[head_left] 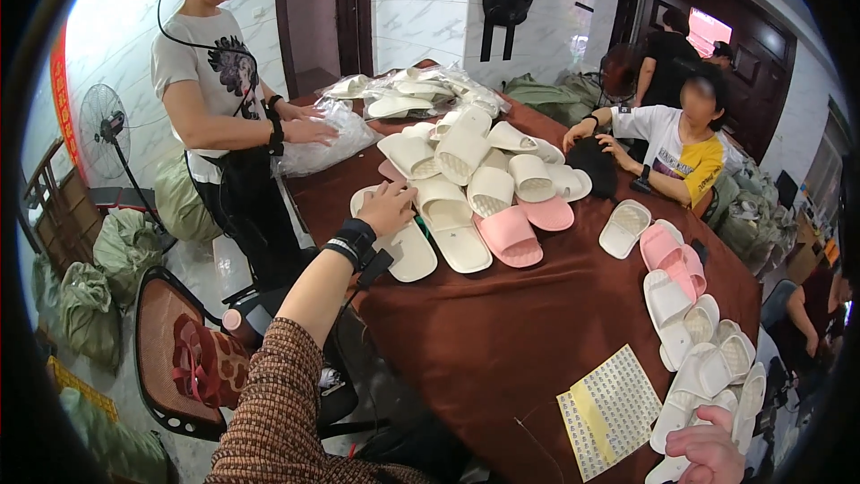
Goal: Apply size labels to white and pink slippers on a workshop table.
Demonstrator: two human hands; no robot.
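My left hand (385, 208) reaches over the near left side of a slipper pile, its fingers spread. It lies on a white slipper (409, 254) and covers part of it. Beside that is another white slipper (459, 245), with a pink slipper (511, 236) to its right. My right hand (709, 450) is at the lower right edge, fingers loosely bent and apart, nothing visible in them. Just beyond it run overlapping white slippers (703, 369). A sheet of small stickers (618, 403) with a yellow strip lies to its left.
A brown cloth (466, 332) covers the table. Bagged slippers (403, 94) lie at the back. One person (215, 81) stands at left with hands on clear plastic; another (685, 143) sits at right handling a dark item. A chair (157, 341) holding a red bag (208, 363) stands left.
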